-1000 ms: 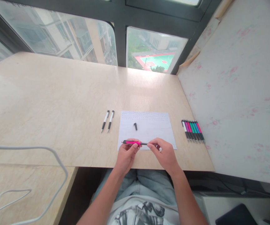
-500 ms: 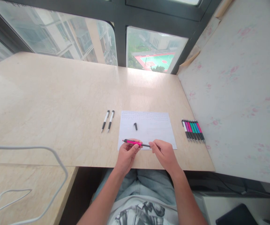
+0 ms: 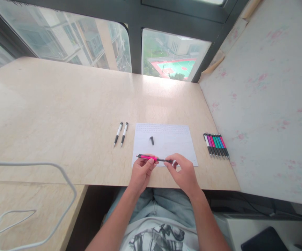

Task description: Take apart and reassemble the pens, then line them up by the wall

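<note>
A pink pen (image 3: 147,157) with black ends lies across my left hand (image 3: 141,171), its barrel pinched between thumb and fingers. My right hand (image 3: 183,171) has its thumb and fingertips closed around the pen's thin dark end, where a small black part shows at the fingertips. Both hands are over the near edge of a white sheet of paper (image 3: 177,146) with rows of handwriting along its top. A small black piece (image 3: 152,140), like a cap or pen part, rests on the paper just beyond my left hand.
Two white-and-black pens (image 3: 121,134) lie side by side left of the paper. To its right, by the floral wall (image 3: 268,122), several coloured pens (image 3: 216,145) form a row. A white cable (image 3: 61,170) loops over the lower left. Windows stand behind the desk (image 3: 69,115).
The fingers of my right hand have shifted and opened slightly at the pen's end, showing a black part there. The pen has risen a little; the items on the desk stay put.
</note>
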### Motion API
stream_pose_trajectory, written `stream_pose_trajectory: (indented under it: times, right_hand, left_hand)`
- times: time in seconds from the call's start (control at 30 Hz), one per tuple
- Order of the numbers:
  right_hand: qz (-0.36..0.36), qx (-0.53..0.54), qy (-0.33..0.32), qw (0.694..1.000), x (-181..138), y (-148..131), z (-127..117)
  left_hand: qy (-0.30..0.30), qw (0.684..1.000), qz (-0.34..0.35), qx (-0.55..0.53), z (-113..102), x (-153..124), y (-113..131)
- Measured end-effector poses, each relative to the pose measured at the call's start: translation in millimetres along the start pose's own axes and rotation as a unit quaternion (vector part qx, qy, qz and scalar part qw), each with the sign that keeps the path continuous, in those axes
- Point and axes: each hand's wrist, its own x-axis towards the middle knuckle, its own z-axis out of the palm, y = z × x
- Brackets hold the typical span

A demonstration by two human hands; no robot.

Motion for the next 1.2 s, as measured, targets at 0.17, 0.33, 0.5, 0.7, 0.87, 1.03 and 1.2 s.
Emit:
stream_pose_trajectory:
  times: [0.17,0.33,0.5,0.7,0.87,1.03,1.2]
  right_hand:
    - [-0.016,0.016,-0.003,1.0,0.7,-2.5,-1.6]
    - [-0.014,0.005,0.0,1.0,0.4,-0.7,-1.3]
    - [-0.017,-0.01,0.006,1.0,1.6,0.6,-2.0]
    - [-0.034,-0.02,0.011,0.999,1.4,-0.5,-4.2]
    - [-0.055,-0.003,0.031,0.998,-0.8,-3.3,-3.0]
    - [-0.072,0.01,0.039,0.997,1.4,-5.6,-2.5]
    - [-0.093,0.013,0.055,0.994,3.0,-4.2,-4.8]
  left_hand:
    - [-0.008,1.0,0.002,-0.004,-1.2,0.0,-0.1]
    - [-0.017,1.0,0.006,0.001,-1.5,-1.0,0.2]
    - [-0.027,1.0,0.008,0.012,-1.0,-1.9,0.7]
    - [-0.032,0.999,0.008,0.013,0.0,-2.2,1.0]
    - [-0.025,1.0,0.006,0.008,-0.4,-1.7,0.4]
    - [-0.027,1.0,0.0,0.0,-1.3,-1.1,0.7]
    - [-0.018,1.0,-0.003,-0.009,-0.8,-0.8,0.5]
